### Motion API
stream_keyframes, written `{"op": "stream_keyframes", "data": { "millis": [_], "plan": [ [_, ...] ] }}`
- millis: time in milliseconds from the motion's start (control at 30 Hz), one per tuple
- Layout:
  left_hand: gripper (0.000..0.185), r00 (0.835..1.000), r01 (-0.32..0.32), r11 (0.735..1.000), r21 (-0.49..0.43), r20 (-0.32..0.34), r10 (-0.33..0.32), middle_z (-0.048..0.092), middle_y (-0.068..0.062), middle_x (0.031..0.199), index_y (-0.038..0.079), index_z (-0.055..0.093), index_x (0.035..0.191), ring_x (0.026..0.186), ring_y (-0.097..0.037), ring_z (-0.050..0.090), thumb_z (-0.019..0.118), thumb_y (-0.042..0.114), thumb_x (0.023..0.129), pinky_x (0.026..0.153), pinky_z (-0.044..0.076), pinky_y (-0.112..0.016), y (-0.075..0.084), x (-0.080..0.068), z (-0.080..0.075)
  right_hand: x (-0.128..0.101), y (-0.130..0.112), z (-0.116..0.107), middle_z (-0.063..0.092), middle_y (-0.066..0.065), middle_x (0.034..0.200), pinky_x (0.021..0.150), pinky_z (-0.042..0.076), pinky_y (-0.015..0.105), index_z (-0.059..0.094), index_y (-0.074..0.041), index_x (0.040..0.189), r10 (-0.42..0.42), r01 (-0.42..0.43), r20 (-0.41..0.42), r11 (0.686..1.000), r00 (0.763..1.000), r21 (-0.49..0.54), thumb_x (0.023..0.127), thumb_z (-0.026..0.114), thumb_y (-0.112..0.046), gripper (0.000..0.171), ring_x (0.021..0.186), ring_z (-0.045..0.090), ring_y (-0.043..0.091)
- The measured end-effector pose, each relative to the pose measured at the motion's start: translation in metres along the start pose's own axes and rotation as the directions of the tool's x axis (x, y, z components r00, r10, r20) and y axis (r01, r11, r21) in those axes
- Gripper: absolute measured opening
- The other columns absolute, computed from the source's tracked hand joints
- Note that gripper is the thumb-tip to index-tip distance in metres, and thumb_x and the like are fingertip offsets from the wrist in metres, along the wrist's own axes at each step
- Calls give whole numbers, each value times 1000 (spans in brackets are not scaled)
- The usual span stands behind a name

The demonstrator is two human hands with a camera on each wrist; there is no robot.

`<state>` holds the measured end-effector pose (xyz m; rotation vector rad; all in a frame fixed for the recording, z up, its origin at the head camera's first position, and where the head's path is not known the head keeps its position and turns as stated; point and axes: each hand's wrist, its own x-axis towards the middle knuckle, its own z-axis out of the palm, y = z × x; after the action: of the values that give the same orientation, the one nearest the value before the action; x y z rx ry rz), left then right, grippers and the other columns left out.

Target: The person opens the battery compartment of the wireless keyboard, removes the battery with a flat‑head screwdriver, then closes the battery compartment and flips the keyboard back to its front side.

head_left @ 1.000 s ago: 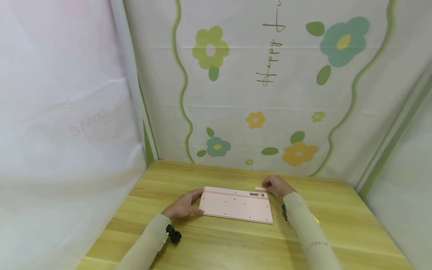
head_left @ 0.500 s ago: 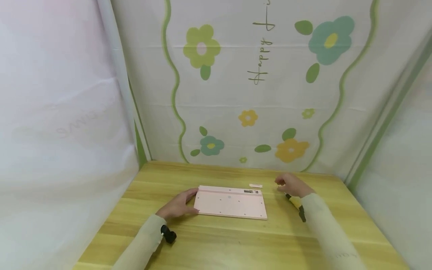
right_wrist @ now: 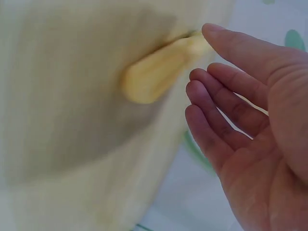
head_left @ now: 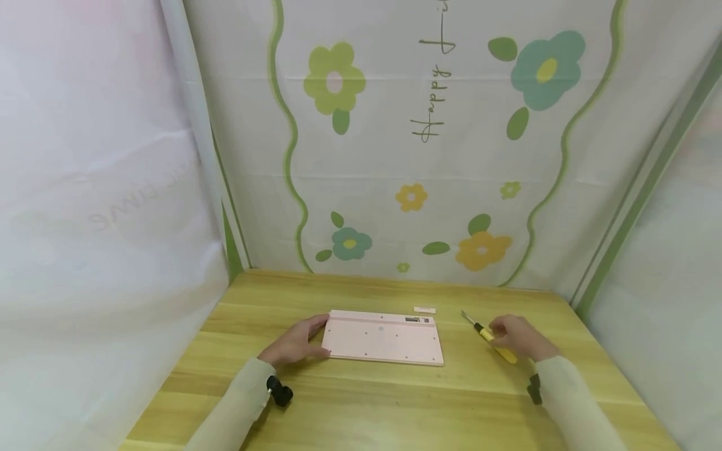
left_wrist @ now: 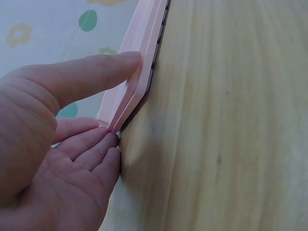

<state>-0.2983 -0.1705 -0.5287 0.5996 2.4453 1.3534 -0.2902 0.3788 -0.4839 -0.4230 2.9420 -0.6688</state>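
A pink keyboard lies face down on the table, its dark keys showing underneath in the left wrist view. My left hand rests against its left end, the thumb on its edge and the other fingertips touching by the corner. Just beyond the keyboard's far right corner is a small pink, flat strip. My right hand hovers over a yellow-handled screwdriver, whose metal shaft points away to the left. In the right wrist view the fingers are loosely extended and the blurred handle lies beyond them.
The wooden table meets a white curtain with printed flowers at its far edge. More white cloth hangs at the left and right sides. Each wrist carries a small black device.
My right hand has left the small pink strip and moved right and nearer, to above the screwdriver. My left hand stays at the keyboard's end. The head view has shifted slightly.
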Motion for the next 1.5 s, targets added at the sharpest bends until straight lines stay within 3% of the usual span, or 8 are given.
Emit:
{"op": "stream_keyframes", "data": {
  "millis": [167,333,633,900,1100,1233,1500],
  "plan": [
    [92,1000,-8,1000,-14,7,8,26,-6,161,8,27,153,149,-29,25,80,28,79,121,26,-49,-3,-1,0,-5,11,12,68,21,109,85,57,49,63,7,113,-1,2,-24,1000,1000,16,80,78,-21,46,98,65,32],
    [92,1000,-11,1000,-15,9,11,26,-7,161,8,27,153,149,-29,25,79,25,80,121,26,-48,-2,-2,0,-1,10,20,70,16,99,79,57,47,68,5,104,-14,11,-78,999,997,-35,80,78,-24,39,88,65,26],
    [91,1000,0,1000,18,9,-1,27,-8,160,8,27,152,148,-31,27,79,27,80,120,27,-50,2,-2,1,3,9,26,71,4,88,70,55,36,74,-4,92,86,-87,-100,996,991,-2,82,76,-26,24,78,60,15],
    [88,1000,-6,999,36,0,6,28,-4,160,11,29,152,148,-28,27,78,28,81,120,28,-48,2,1,0,5,7,27,66,0,72,57,42,24,75,-9,77,104,-107,-137,994,985,-14,83,75,-24,17,63,48,14],
    [88,1000,-5,1000,19,-6,5,28,-5,160,11,30,152,148,-29,27,79,27,80,120,28,-50,1,2,0,7,12,26,70,-1,74,58,46,24,73,-12,77,74,-84,-191,995,979,-48,84,74,-27,16,63,52,10],
    [90,1000,13,1000,21,-5,-13,28,-5,160,10,29,152,148,-29,27,79,28,80,120,27,-50,2,1,1,5,11,25,72,1,81,63,50,28,73,-10,84,77,-83,-195,996,978,-27,84,74,-29,19,68,57,11],
    [91,1000,-3,1000,21,-3,3,27,-6,160,9,28,152,148,-29,27,79,29,80,120,28,-49,-2,-1,1,5,-1,18,71,5,83,58,47,24,71,-7,88,115,-111,-240,993,964,29,82,75,-23,18,67,56,13]
  ]
}}
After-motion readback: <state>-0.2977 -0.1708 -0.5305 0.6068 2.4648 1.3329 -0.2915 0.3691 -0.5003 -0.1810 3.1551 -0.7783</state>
